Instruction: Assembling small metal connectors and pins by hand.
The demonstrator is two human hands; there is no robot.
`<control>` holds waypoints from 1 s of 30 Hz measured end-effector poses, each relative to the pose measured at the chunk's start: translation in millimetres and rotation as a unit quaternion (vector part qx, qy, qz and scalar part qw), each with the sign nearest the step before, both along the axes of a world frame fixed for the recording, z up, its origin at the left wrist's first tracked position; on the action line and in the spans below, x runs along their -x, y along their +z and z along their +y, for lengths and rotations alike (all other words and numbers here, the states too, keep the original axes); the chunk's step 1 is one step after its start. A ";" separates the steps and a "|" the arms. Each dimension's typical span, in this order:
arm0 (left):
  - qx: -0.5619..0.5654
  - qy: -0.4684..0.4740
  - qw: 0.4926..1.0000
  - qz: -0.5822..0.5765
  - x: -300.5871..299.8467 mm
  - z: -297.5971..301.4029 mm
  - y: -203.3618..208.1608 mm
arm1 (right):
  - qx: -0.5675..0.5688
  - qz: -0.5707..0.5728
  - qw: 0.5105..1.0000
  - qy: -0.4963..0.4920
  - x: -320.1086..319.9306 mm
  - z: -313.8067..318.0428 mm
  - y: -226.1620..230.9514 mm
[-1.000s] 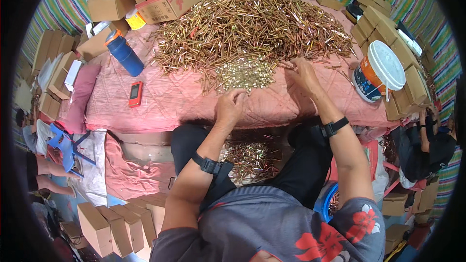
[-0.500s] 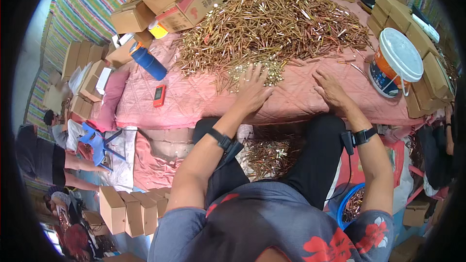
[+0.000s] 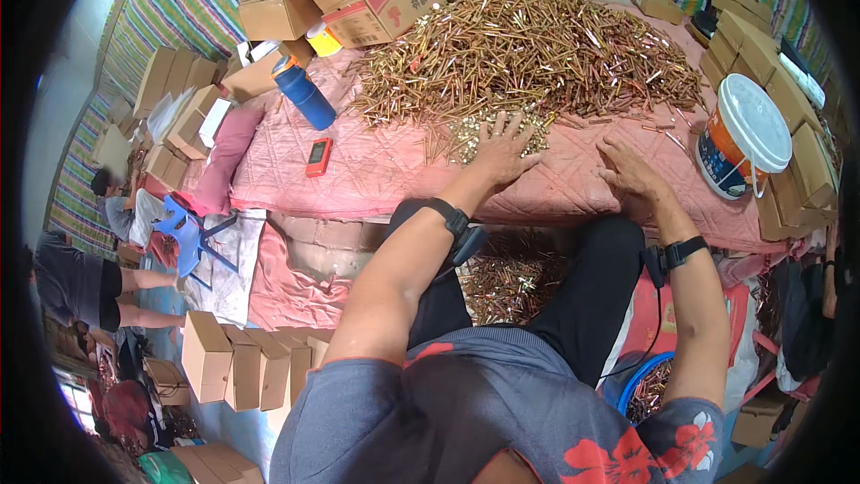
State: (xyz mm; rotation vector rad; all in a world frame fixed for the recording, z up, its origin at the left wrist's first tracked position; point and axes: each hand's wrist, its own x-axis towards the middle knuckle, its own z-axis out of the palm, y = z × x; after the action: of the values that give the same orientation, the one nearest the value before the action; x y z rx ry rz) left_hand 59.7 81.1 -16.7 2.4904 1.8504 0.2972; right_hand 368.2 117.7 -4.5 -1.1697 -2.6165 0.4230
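A wide heap of slender gold and copper-coloured metallic sticks (image 3: 537, 45) covers the far part of a pink quilted cover (image 3: 394, 184). Small, pale gold round bits (image 3: 468, 136) lie scattered at the heap's near edge. On these bits rests my left hand (image 3: 503, 151), fingers spread and nothing gripped. My right hand (image 3: 634, 172) is over the pink cover to the right, fingers apart and slightly bent, with nothing seen in it. Its palm side is hidden.
A lidded white bucket (image 3: 745, 130) stands at the right beside cardboard boxes (image 3: 811, 166). Left of the heap are a blue bottle (image 3: 305, 94) and a red device (image 3: 318, 157). More sticks (image 3: 511, 287) lie below, between my legs; a blue tub (image 3: 640, 385) holds others. People are at the far left.
The view has shifted, so the scene sits further right. My left hand stays spread on the small bits. The right hand's fingers are a little more bent.
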 end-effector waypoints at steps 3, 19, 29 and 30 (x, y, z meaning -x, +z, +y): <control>-0.015 0.009 0.999 -0.030 11.7 -17.5 7.7 | 0.074 -0.071 0.994 0.024 5.9 9.1 29.0; -0.022 0.194 0.951 -0.241 149.7 -59.7 17.1 | -0.116 -0.039 0.963 -0.238 133.0 -42.9 -18.3; 0.102 0.326 0.932 -0.122 90.5 2.8 32.2 | -0.148 -0.050 0.956 -0.246 130.0 -44.1 -21.4; 0.105 0.315 0.937 -0.109 98.1 6.5 28.3 | -0.162 -0.048 0.955 -0.242 135.0 -44.4 -21.0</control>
State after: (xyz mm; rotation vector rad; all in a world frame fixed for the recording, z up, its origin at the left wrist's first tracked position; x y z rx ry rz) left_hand -38.4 87.6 11.6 1.5976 2.3730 0.3435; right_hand 233.2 73.4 -25.5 -1.6658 -2.2369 -0.1575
